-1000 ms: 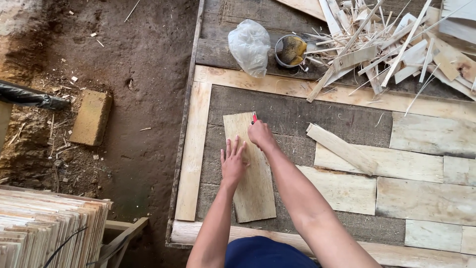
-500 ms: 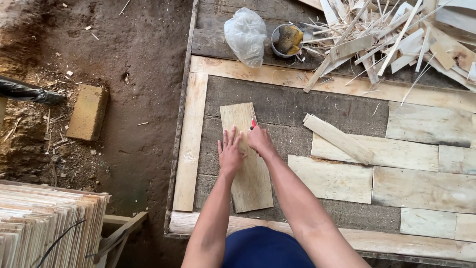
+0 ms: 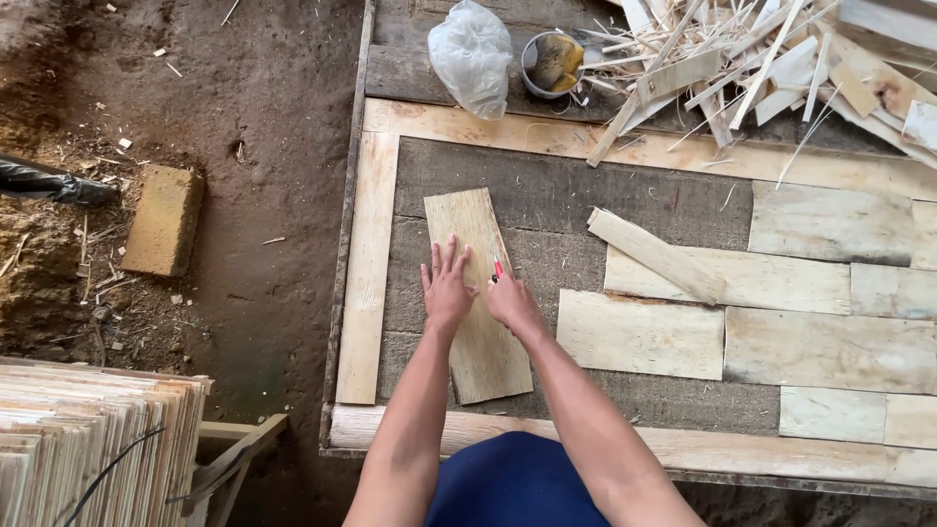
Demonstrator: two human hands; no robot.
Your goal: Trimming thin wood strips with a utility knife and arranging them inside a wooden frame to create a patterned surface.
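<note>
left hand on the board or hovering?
Touching. The head view shows the left hand lying flat, fingers spread, on the upright wooden board, no gap visible under the palm.

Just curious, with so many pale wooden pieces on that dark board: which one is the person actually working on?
The long pale plank lying lengthwise under both hands: left hand flat on it, right hand holding a red marker at its edge.

Dark, weathered work board (image 3: 566,200) resting on bare earth (image 3: 264,146), edged by pale wooden strips (image 3: 368,263). Directly on it: an upright thin plank (image 3: 478,322), several flat veneer pieces (image 3: 644,334), one slanted strip (image 3: 656,256), and scattered offcuts (image 3: 742,68).
</note>
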